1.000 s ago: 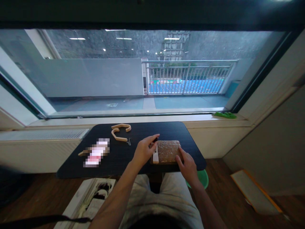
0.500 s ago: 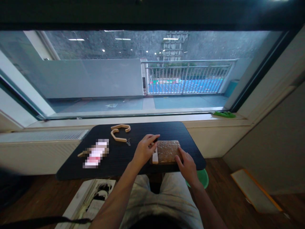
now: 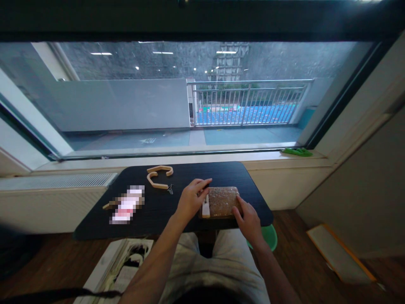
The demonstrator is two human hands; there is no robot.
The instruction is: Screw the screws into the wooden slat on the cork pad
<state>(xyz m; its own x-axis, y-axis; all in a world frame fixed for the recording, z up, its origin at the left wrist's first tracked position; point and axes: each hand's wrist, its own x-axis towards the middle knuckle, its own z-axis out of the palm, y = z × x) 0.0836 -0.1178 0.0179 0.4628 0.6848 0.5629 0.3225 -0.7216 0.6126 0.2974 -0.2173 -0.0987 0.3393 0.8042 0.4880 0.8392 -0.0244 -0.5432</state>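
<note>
A brown, speckled rectangular block (image 3: 223,202), shiny as if under clear plastic, lies flat on the dark table. Along its left end runs a pale strip (image 3: 206,208) with a small dark mark or slot. My left hand (image 3: 192,199) is at that end, thumb and fingers pinched on a small dark piece, mostly hidden by the fingers, at the upper end of the strip. My right hand (image 3: 248,215) grips the block's right end, its thumb on the top face and its fingers along the far right edge.
On the black table (image 3: 186,223) lie two curved wooden pieces (image 3: 158,185), small metal prongs (image 3: 171,189) and a pixelated pink-and-white item (image 3: 127,205). A green basin (image 3: 269,237) stands below at right. A white open case (image 3: 126,264) sits at lower left.
Both hands stay at nearly the same places on the block. The left fingers have shifted slightly, and less of the dark piece shows.
</note>
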